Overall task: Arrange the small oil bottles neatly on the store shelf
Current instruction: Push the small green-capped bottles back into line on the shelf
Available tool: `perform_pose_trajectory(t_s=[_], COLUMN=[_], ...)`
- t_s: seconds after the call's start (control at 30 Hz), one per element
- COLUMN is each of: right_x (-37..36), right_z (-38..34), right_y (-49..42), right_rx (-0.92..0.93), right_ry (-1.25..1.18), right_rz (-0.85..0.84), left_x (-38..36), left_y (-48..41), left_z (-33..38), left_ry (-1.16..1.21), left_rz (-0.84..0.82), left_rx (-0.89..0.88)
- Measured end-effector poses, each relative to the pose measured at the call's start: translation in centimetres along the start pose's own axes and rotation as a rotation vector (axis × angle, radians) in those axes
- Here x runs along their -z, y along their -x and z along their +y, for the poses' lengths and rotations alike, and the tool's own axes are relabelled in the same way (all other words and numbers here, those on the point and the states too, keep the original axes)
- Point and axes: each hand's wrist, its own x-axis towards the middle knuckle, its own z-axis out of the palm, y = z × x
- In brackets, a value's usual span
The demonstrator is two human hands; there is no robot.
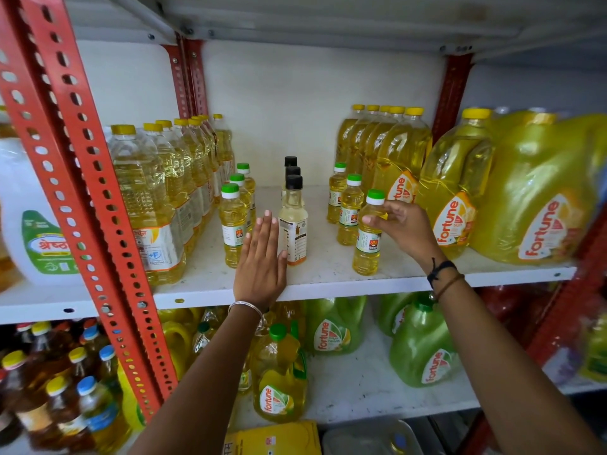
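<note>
Three rows of small oil bottles stand on the white shelf [328,280]. The left row has green caps, its front bottle [232,224] full of yellow oil. In the middle row, black-capped bottles line up behind a front bottle [293,221] of pale oil. On the right, two green-capped bottles [348,210] stand behind a front one [368,234]. My right hand [402,229] grips that front right bottle at its shoulder. Flat and with fingers straight, my left hand [261,261] rests on the shelf between the left and middle rows, its edge against the black-capped front bottle.
Tall yellow-capped oil bottles [157,198] crowd the shelf's left side. More stand at back right [391,152], beside big Fortune jugs [538,192]. A red slotted upright [98,198] crosses the left foreground. Green Fortune jugs [423,349] fill the shelf below.
</note>
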Motion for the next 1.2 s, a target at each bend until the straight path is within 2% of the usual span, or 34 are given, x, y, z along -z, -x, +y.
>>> perform_pose_trajectory(t_s=[0.6, 0.83, 0.9, 0.97, 1.03, 1.1, 1.13, 1.2], right_x=[0.5, 0.3, -0.2, -0.8, -1.5, -2.7, -3.4, -5.5], right_z=[-0.5, -0.5, -0.7, -1.2, -1.9, -3.0, -3.7, -5.0], right_y=[0.9, 1.5, 2.1, 2.8, 3.4, 3.8, 3.9, 3.5], right_rx=[0.017, -0.081, -0.118, -0.095, 0.02, 0.218, 0.307, 0.398], right_ry=[0.036, 0.016, -0.004, -0.014, -0.021, 0.008, 0.022, 0.006], right_rz=[-0.006, -0.015, 0.071, 0.241, 0.451, 0.612, 0.642, 0.576], left_x=[0.0, 0.3, 0.5, 1.0, 1.7, 2.5, 2.7, 3.1], left_y=[-0.1, 0.0, 0.1, 0.3, 0.5, 0.5, 0.3, -0.2], left_z=[0.0, 0.0, -0.2, -0.9, -1.8, -3.0, -3.3, -4.1], left_ry=[0.018, 0.017, 0.029, 0.031, 0.026, 0.01, 0.003, -0.01], left_rz=[-0.013, -0.005, 0.006, 0.03, 0.06, 0.086, 0.09, 0.088], left_rx=[0.001, 0.01, 0.009, 0.011, 0.013, 0.001, -0.012, -0.042])
